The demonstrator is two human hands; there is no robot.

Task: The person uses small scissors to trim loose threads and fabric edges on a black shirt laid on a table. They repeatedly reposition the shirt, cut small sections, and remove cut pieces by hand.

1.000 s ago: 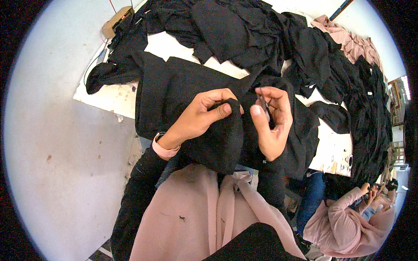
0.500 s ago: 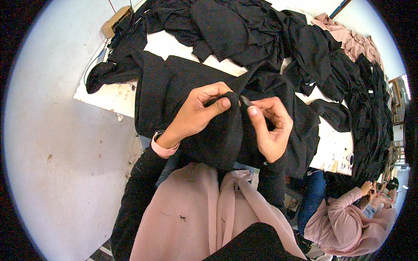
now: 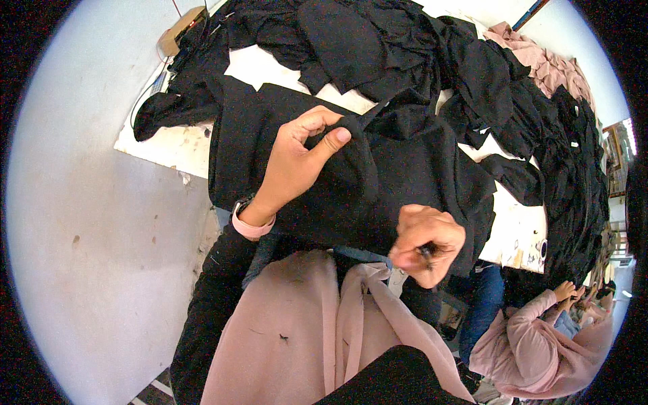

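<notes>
My left hand [image 3: 297, 162] pinches a fold of a black garment [image 3: 398, 175] between thumb and fingers, holding it up in front of me. The garment hangs over the near edge of a white table [image 3: 172, 145]. My right hand [image 3: 425, 243] is lower, near my chest, fingers closed around a small dark object that I cannot make out; it sits just off the garment's lower edge. A pink cloth [image 3: 297, 337] drapes over my front below both hands.
Heaps of black fabric pieces [image 3: 378, 47] cover the table's far side and run down the right. Pink fabric [image 3: 540, 57] lies at the far right corner. A small brown box [image 3: 181, 27] stands at the table's left end. A seated person in pink [image 3: 540, 344] is at lower right.
My right hand has left the fold and dropped down toward my chest, closed on something small. My left hand keeps its pinch on the garment.
</notes>
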